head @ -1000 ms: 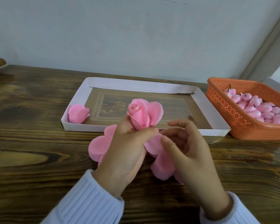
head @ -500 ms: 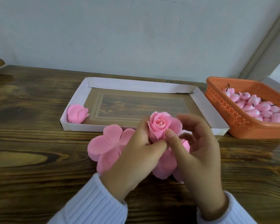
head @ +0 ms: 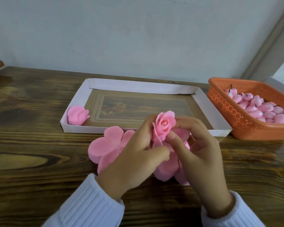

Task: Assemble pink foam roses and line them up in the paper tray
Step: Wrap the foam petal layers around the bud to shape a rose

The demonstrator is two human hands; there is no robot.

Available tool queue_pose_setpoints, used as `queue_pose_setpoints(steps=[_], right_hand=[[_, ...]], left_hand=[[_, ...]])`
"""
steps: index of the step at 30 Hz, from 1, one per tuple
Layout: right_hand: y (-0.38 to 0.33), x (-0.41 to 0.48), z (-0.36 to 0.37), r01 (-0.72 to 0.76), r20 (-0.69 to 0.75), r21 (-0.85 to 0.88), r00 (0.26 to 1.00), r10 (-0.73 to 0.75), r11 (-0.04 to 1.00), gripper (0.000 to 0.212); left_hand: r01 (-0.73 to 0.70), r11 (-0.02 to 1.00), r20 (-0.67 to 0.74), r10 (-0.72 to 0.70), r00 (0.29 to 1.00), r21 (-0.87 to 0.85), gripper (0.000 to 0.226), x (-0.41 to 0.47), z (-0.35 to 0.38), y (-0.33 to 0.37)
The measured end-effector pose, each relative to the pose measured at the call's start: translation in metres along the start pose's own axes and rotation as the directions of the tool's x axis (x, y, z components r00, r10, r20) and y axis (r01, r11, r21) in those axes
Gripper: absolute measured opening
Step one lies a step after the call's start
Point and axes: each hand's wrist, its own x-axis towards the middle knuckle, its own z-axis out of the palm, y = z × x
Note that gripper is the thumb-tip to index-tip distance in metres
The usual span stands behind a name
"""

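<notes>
Close in, both hands are on the job. The left hand (head: 134,154) grips the half-built rose (head: 164,126) from the left, fingers curled round its base. The right hand (head: 202,154), which hung clear of the flower a second ago, has closed in and now pinches it too, thumb pressed on the front petal. The bloom has dropped lower and tipped its spiral up towards the camera, and the loose outer petal has been folded in tight. To my eye that is one layer wrapped, with more to go.

Under the hands, flat petal cut-outs (head: 108,145) lie on the table (head: 39,161), just before the near wall of the paper tray (head: 105,129). One finished rose (head: 77,115) sits in the tray's near-left corner, so the line-up has barely started. Towards the table's right edge, the orange basket (head: 228,108) holds a heap of pink buds (head: 261,108).
</notes>
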Motion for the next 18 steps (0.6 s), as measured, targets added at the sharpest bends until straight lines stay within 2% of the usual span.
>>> queue_pose_setpoints(steps=[3,8,10,15,18], right_hand=[[0.0,0.001,-0.002,-0.018,0.012,0.018,1.0,0.018,1.0,0.013],[-0.001,0.001,-0.003,-0.022,0.023,0.054,1.0,0.021,0.998,0.01],[-0.001,0.001,-0.004,-0.007,0.038,0.052,0.999,0.005,0.999,0.01],[-0.002,-0.001,-0.002,0.047,0.107,0.071,0.993,-0.054,0.996,0.011],[-0.002,-0.001,-0.001,0.043,0.136,0.092,0.989,-0.055,0.995,0.01]], left_hand=[[0.046,0.993,0.06,-0.04,0.997,-0.104,0.058,0.0,-0.004,0.002],[0.076,0.996,0.029,-0.078,0.997,0.055,0.04,0.003,-0.01,0.003],[0.093,0.993,0.042,-0.097,0.994,0.069,0.035,0.002,-0.012,0.006],[0.077,0.986,0.043,-0.084,0.996,0.145,0.054,0.002,-0.014,0.011],[0.037,0.99,0.101,-0.051,0.994,0.137,0.05,0.001,-0.013,0.012]])
